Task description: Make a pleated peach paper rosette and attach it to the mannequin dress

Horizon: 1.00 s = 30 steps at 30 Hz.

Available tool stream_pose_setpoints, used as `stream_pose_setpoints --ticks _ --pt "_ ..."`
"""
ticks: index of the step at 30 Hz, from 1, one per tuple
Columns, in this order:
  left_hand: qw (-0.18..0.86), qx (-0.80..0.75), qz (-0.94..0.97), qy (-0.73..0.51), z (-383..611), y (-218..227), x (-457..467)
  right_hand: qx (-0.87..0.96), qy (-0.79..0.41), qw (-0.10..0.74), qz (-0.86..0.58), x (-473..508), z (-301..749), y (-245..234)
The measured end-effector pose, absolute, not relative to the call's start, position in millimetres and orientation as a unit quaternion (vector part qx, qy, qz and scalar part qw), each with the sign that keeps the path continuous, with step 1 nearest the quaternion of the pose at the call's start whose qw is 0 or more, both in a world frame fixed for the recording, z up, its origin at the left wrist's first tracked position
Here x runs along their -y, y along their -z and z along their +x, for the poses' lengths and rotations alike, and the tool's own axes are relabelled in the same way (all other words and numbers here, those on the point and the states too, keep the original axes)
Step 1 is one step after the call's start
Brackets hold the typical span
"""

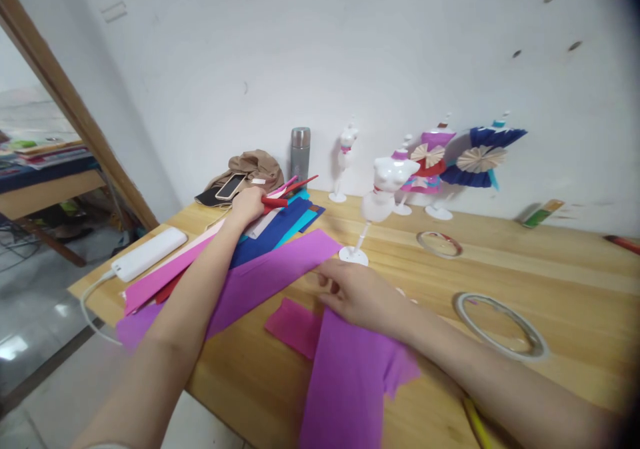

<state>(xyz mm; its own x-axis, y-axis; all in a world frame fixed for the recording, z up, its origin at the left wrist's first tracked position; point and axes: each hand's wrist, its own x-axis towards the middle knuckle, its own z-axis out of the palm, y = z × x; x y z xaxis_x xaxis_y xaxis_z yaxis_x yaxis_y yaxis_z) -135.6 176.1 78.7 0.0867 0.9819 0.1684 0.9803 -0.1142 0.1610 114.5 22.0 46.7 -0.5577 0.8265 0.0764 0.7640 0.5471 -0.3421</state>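
My left hand [247, 204] is closed over a pile of coloured crepe paper strips, with red crepe paper [275, 203] sticking out past its fingers. Blue strips [270, 236] lie under that hand, and a long purple strip [275, 269] runs across the front of the pile. My right hand [357, 296] has its fingers curled at the top edge of a wide purple crepe paper piece [345, 382] that hangs toward me; its grip is partly hidden. A small magenta piece [295, 327] lies beside it. Just beyond stands a white dress-form figure [379, 206] on a round base.
More dress forms stand along the wall, one in blue pleated paper [470, 176]. Rolls of tape [540, 352] lie at right. Behind the pile are a grey flask [300, 156], a brown cap [257, 169] and a phone [231, 186]. A white power bank [150, 254] sits near the left edge.
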Motion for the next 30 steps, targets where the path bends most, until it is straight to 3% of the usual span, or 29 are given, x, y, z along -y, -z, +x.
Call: stream_pose_setpoints --ticks 4,9,20,30 --pt "-0.027 -0.663 0.735 -0.142 -138.1 -86.6 -172.5 0.904 -0.004 -0.011 -0.426 -47.9 85.9 -37.9" --pt "-0.033 -0.656 0.736 -0.164 -141.7 -92.9 -172.3 0.904 0.048 -0.04 -0.423 -71.2 63.5 -29.0" --pt "-0.043 -0.657 0.72 -0.221 -155.5 -110.4 -164.6 0.91 0.125 0.039 -0.394 -75.8 54.6 -39.1" --pt "-0.04 -0.652 0.723 -0.224 -151.7 -116.3 -162.1 0.887 0.099 0.117 -0.436 -122.4 41.2 -8.4"
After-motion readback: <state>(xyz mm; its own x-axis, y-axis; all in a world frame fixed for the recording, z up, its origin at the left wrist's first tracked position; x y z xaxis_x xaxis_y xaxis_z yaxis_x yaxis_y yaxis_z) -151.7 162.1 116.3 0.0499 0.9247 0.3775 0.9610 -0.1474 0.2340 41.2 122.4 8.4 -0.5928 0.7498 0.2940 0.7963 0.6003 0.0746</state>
